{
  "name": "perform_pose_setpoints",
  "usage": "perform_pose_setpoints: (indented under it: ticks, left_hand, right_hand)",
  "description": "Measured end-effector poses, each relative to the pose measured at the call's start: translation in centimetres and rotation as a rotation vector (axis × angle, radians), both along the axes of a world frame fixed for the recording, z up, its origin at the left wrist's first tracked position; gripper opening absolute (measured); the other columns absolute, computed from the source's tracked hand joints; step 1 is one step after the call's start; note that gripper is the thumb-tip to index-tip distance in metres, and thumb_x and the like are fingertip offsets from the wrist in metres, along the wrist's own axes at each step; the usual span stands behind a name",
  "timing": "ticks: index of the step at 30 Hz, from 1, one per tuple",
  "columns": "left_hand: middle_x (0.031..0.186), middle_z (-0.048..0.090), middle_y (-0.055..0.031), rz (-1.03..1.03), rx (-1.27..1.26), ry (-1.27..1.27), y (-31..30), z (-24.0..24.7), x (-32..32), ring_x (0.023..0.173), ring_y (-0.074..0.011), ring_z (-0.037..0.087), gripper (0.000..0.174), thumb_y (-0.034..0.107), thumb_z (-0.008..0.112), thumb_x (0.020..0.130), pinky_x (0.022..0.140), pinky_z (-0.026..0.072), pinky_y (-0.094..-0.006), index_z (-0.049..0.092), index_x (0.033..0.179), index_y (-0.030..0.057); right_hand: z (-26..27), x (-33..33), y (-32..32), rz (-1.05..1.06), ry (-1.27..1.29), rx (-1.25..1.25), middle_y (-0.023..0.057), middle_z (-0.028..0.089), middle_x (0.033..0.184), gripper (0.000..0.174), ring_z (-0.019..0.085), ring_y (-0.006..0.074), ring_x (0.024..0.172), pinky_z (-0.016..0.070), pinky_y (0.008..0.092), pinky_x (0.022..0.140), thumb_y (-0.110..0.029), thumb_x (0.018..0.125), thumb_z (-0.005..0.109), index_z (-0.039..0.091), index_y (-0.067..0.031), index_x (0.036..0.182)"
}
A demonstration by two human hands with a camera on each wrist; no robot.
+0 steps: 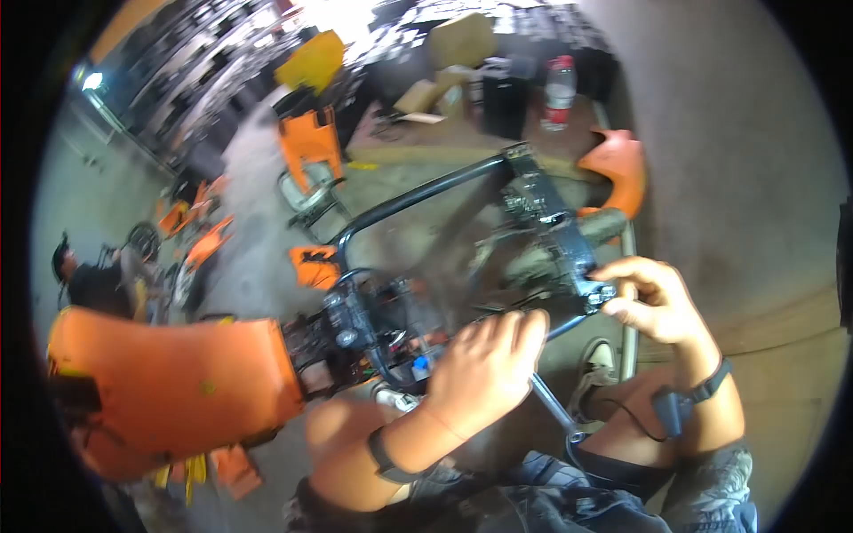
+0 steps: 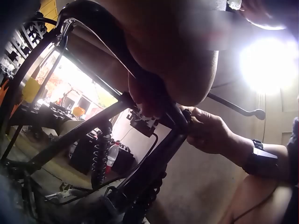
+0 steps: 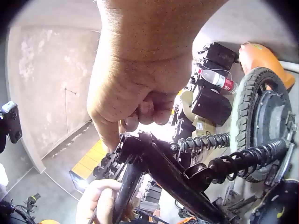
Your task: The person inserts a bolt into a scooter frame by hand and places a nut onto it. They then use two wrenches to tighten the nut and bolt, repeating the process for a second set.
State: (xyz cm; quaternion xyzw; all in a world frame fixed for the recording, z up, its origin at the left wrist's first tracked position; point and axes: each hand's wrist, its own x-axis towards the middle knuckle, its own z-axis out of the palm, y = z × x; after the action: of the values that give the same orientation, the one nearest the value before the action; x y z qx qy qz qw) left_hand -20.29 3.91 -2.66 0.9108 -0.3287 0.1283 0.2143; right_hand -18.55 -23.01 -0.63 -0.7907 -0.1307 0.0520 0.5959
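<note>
A black tubular vehicle frame [image 1: 426,189] stands tilted before the person, with coil-spring shock absorbers [image 3: 247,161] and a wheel [image 3: 245,121] beyond its joint. In the head view, the left hand [image 1: 489,364] grips a long metal wrench [image 1: 553,404] close by a frame tube; its ring end [image 2: 259,114] sticks out past the hand. The right hand [image 1: 656,300] is at the frame's corner joint, thumb and forefinger around a small bolt [image 1: 603,294]. Seen from the right wrist, its other fingers are curled. The bolt's far side is hidden.
A large orange body panel [image 1: 178,382] lies left of the person. Behind the frame stand a plastic bottle [image 1: 559,93], a black box [image 1: 506,98] and an orange fender [image 1: 617,169]. Another person [image 1: 102,284] is at far left. A wall [image 1: 746,178] rises at right.
</note>
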Motion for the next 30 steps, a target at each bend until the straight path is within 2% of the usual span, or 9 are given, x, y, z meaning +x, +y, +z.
perform_pose_setpoints:
  ticks: [2,4,9,12,16,17,24,28,30]
  left_hand:
    - [0.097,0.067,-0.0119,-0.024,0.007,0.036,0.0,0.3,0.5,0.088,-0.0307,0.069,0.037,0.007,0.066,0.081,0.077,0.0557,-0.0412,0.062,0.117,0.0043]
    - [0.095,0.066,-0.0124,-0.02,0.021,0.063,-0.5,0.1,0.8,0.088,-0.0315,0.068,0.037,0.005,0.066,0.081,0.079,0.0555,-0.0427,0.062,0.118,0.0038]
    - [0.093,0.065,-0.0126,-0.025,0.025,0.033,-0.5,0.6,0.3,0.086,-0.0326,0.067,0.038,0.004,0.065,0.08,0.077,0.0544,-0.0433,0.062,0.118,0.0039]
    - [0.092,0.065,-0.0127,-0.032,0.001,0.004,-0.4,0.4,0.3,0.084,-0.033,0.066,0.037,0.004,0.065,0.081,0.076,0.054,-0.0436,0.061,0.117,0.004]
    - [0.092,0.065,-0.013,-0.026,0.018,0.015,-0.3,0.4,0.3,0.085,-0.0332,0.066,0.036,0.004,0.065,0.081,0.076,0.0539,-0.0437,0.061,0.117,0.004]
    - [0.092,0.065,-0.013,-0.029,0.017,0.013,-0.4,0.3,0.3,0.085,-0.0332,0.066,0.036,0.004,0.065,0.081,0.076,0.0539,-0.0437,0.061,0.117,0.004]
    - [0.091,0.064,-0.0129,-0.03,0.023,0.014,-0.3,0.5,0.2,0.085,-0.0333,0.066,0.037,0.003,0.066,0.081,0.076,0.0538,-0.0436,0.061,0.117,0.0041]
    - [0.091,0.063,-0.0128,-0.033,0.024,0.031,-0.4,0.6,0.2,0.085,-0.0333,0.066,0.037,0.003,0.066,0.08,0.076,0.0537,-0.0436,0.061,0.117,0.0041]
    - [0.092,0.064,-0.0138,-0.024,0.024,0.028,-0.5,0.5,0.1,0.086,-0.0337,0.067,0.036,0.004,0.066,0.081,0.076,0.0545,-0.0437,0.061,0.117,0.0036]
  right_hand:
    - [-0.7,0.6,-0.3,0.045,-0.062,-0.033,-0.0048,0.044,0.065,0.033,0.041,0.0068,0.062,0.0368,0.026,0.059,-0.012,0.083,0.086,0.073,-0.0059,0.113]
    - [-1.3,1.1,-1.0,0.042,-0.025,-0.058,-0.0039,0.046,0.065,0.033,0.041,0.0071,0.061,0.0366,0.0268,0.058,-0.015,0.084,0.086,0.072,-0.0056,0.113]
    - [-1.1,0.7,-1.2,0.081,-0.117,-0.003,0.0013,0.062,0.073,0.022,0.049,0.0083,0.064,0.0443,0.028,0.063,-0.012,0.092,0.078,0.074,-0.0061,0.113]
    - [-2.0,1.0,-0.8,0.097,-0.169,0.037,0.002,0.065,0.077,0.026,0.048,0.0082,0.064,0.0428,0.028,0.062,-0.012,0.092,0.078,0.073,-0.0061,0.117]
    - [-0.3,0.4,-0.7,0.106,0.023,0.014,-0.0017,0.053,0.067,0.025,0.043,0.0089,0.062,0.0391,0.029,0.06,-0.014,0.093,0.077,0.07,-0.0072,0.115]
    - [-0.8,0.6,-0.7,0.104,-0.048,-0.017,-0.0026,0.048,0.064,0.023,0.043,0.0088,0.062,0.0387,0.0292,0.06,-0.016,0.092,0.078,0.07,-0.0074,0.112]
    - [-2.2,1.0,-0.9,0.112,-0.196,0.033,0.0003,0.056,0.069,0.021,0.048,0.0089,0.065,0.0436,0.0293,0.065,-0.014,0.094,0.076,0.072,-0.0074,0.114]
    - [-0.5,0.4,-0.8,0.08,0.012,-0.041,-0.0013,0.051,0.068,0.028,0.045,0.0072,0.066,0.0414,0.028,0.063,-0.018,0.09,0.081,0.072,-0.0079,0.115]
    - [-1.5,0.6,-1.0,0.075,-0.072,-0.049,-0.0031,0.049,0.067,0.032,0.044,0.0073,0.064,0.0405,0.0275,0.062,-0.02,0.088,0.083,0.072,-0.0083,0.116]
